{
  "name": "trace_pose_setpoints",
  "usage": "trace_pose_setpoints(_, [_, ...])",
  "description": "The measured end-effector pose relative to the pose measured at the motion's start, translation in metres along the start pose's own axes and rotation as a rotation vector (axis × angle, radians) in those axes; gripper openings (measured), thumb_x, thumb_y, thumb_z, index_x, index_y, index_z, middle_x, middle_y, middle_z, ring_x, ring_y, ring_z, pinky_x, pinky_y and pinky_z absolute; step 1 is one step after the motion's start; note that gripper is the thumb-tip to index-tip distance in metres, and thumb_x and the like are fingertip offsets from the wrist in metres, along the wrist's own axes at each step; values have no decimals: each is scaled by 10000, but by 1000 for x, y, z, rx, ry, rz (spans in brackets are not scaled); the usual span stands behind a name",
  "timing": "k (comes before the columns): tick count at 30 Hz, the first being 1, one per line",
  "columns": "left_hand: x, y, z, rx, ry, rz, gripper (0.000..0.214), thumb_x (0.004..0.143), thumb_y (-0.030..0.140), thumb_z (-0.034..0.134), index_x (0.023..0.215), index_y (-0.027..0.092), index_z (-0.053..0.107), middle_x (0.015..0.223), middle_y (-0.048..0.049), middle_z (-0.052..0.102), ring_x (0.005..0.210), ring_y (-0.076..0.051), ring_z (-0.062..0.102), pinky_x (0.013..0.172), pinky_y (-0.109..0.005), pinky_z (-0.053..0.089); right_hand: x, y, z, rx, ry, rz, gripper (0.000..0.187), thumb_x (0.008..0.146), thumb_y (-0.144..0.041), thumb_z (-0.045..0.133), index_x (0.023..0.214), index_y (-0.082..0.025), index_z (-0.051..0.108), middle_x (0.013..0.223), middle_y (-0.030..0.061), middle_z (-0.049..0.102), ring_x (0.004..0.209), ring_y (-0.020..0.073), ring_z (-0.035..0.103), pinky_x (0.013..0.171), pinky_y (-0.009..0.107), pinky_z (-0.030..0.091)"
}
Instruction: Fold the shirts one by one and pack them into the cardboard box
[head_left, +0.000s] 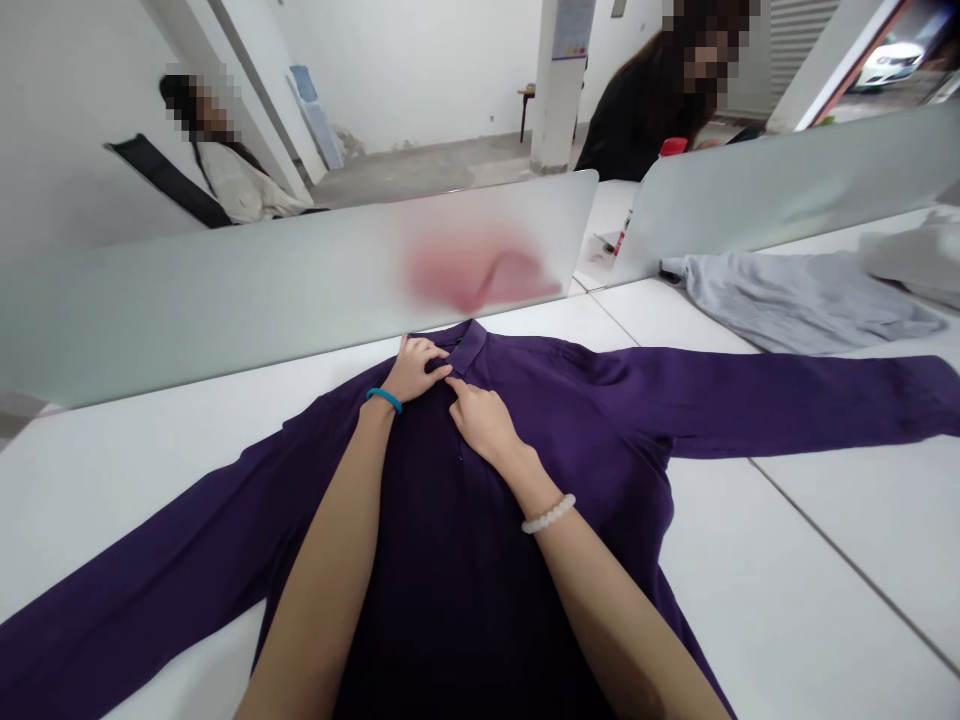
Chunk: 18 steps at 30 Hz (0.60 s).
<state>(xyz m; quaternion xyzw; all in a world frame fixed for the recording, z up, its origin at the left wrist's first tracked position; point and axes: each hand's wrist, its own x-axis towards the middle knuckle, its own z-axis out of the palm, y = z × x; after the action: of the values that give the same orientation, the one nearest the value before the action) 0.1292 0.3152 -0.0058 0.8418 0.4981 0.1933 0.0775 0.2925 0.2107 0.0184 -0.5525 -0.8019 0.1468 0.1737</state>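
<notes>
White panels of a long desk [780, 570] carry a purple long-sleeved shirt [450, 570], laid front up with its collar [469, 345] toward a frosted divider [225, 300]. The left hand [412, 370], a blue band [384, 398] at its wrist, is curled narrow and pinches the cloth at the collar. The right hand [484, 425], a beaded bracelet [549, 514] at its wrist, has its fingers drawn narrow on the placket [459, 400] just below; whether they grip it or only touch it cannot be told. Both hands meet at the neck, while the sleeves [787, 400], spread wide to either side, hold the shirt flat and leave its front within reach. Further right on the desk lies a rumpled grey garment [795, 300]. Beyond the divider, a red-capped bottle [673, 147] stands near a co-worker [645, 125] in black, and another person [236, 180] sits at the far left.
</notes>
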Motion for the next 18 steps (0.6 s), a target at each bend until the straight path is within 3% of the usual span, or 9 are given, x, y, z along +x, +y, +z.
trace_pose_setpoints(8, [1,3,2,20,10,-33,296,808,374,543,997,170,647,1041,-77,578,1121,-245,456,1113,-547,120,3,0,-5,173,21,-43,320,908,-106,364,1135,-149,586,1093,86,657,996,198,619,816,263,414])
trace_pose_setpoints(18, [0,3,4,0,33,-29,264,801,365,530,973,192,632,1067,-71,589,1176,-245,442,1125,-522,123,3,-6,11,196,-32,-13,278,916,-141,377,1059,-193,609,1041,63,672,947,182,627,803,264,422])
